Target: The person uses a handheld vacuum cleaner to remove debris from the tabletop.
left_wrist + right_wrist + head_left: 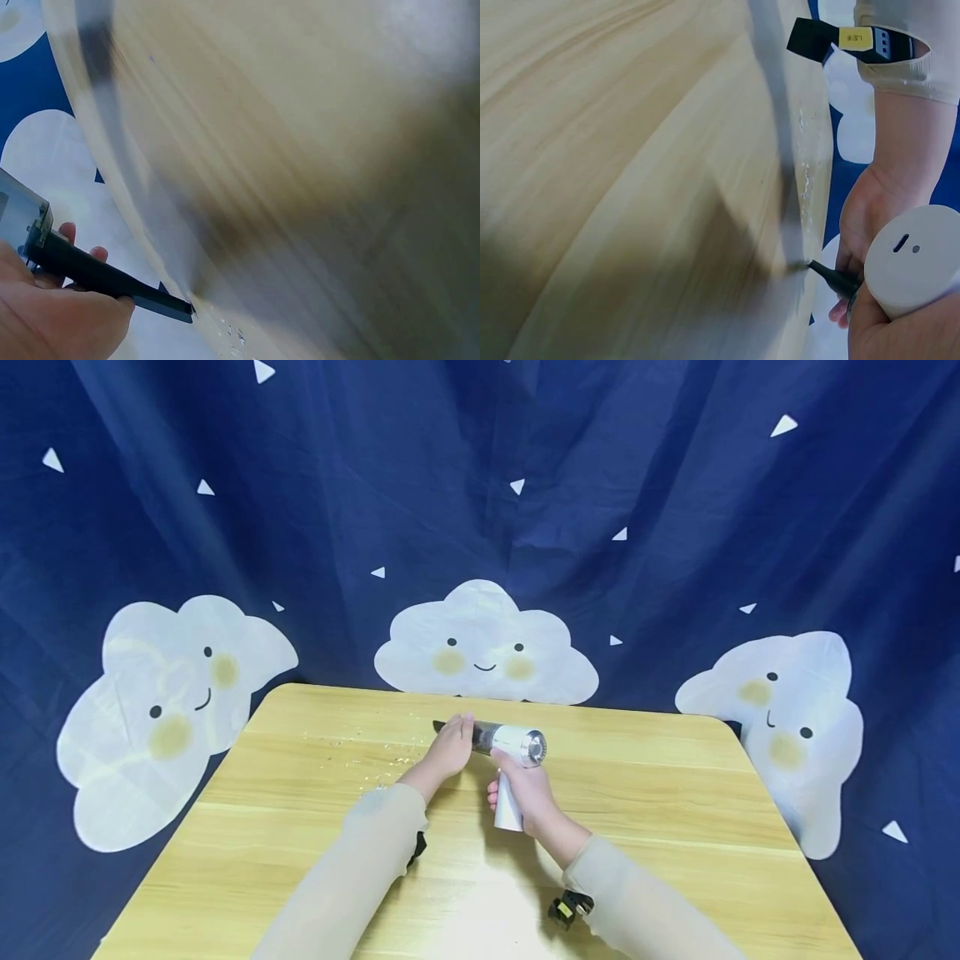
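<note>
Crumbs (pixel 375 758) near the tabletop's (pixel 675 793) far edge are needing a low nozzle (pixel 112 281), left hand (pixel 448 750) pinching it, right hand (pixel 525 789) gripping the vacuum (pixel 513 756).

Head view: high, facing forward and down over the table (pixel 675 793). Wrist views: close, low, tilted; all share the tabletop.

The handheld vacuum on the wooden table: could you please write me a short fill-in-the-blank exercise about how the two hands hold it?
1. The right hand grips the vacuum's white ____.
2. The left hand holds the handheld vacuum near its black ____.
3. Small crumbs lie scattered on the ____ of the wooden table, on the person's left.
4. The backdrop behind the table shows smiling white ____.

Missing words: handle; nozzle; top; clouds
</note>
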Motion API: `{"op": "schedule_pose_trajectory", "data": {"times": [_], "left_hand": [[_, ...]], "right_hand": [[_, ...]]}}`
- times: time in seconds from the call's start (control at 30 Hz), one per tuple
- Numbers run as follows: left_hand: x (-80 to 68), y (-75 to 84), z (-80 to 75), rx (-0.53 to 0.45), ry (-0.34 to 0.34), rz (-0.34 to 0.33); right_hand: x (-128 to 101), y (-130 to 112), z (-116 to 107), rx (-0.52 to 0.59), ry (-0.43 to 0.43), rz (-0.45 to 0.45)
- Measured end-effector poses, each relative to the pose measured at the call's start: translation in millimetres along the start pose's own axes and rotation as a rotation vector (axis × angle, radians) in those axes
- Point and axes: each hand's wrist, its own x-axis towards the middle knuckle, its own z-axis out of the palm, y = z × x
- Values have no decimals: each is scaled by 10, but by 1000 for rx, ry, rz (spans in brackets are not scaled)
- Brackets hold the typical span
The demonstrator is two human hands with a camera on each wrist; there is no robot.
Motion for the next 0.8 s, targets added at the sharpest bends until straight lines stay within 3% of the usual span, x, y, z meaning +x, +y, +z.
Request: {"op": "schedule_pose_trajectory", "data": {"times": [0.17, 0.8], "left_hand": [[3, -14, -45, -19, 26, -11], [92, -154, -195, -5, 28, -64]], "right_hand": [[35, -30, 46, -14, -6, 13], [182, 4, 304, 52, 20, 47]]}}
